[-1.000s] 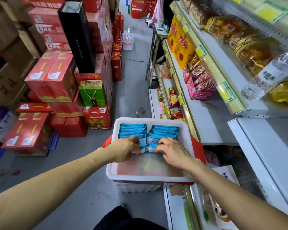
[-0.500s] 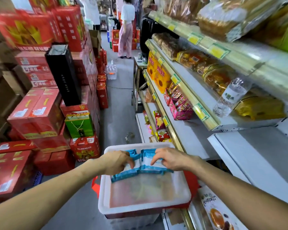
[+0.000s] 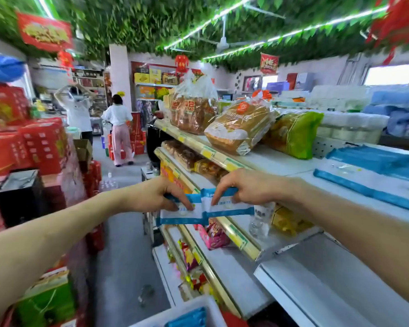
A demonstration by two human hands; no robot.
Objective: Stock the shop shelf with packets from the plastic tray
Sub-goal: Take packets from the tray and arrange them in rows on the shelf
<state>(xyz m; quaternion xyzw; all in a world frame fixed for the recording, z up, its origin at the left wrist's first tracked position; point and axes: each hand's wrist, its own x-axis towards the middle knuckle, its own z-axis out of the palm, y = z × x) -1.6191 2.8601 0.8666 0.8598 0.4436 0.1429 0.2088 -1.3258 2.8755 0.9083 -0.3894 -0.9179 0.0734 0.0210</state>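
My left hand (image 3: 155, 193) pinches a stack of blue-and-white packets (image 3: 182, 212), held in the air in front of the shelf unit. My right hand (image 3: 243, 185) pinches a second stack of the same packets (image 3: 229, 205) right beside it; the two stacks touch. Both stacks hang at the height of the top white shelf (image 3: 281, 165). More blue-and-white packets (image 3: 373, 175) lie flat on that shelf at the right. The white plastic tray (image 3: 200, 304) shows at the bottom edge, with blue packets (image 3: 187, 318) still in it.
Bagged bread loaves (image 3: 239, 125) and a green-yellow bag (image 3: 295, 134) sit on the top shelf. Lower shelves hold snacks and a water bottle (image 3: 260, 219). Red cartons (image 3: 33, 147) are stacked along the aisle's left. Two people (image 3: 118, 128) stand far down the aisle.
Both hands have lifted the packet stacks out of the tray and up to top-shelf height. The view has swung upward, so the tray now sits at the bottom edge.
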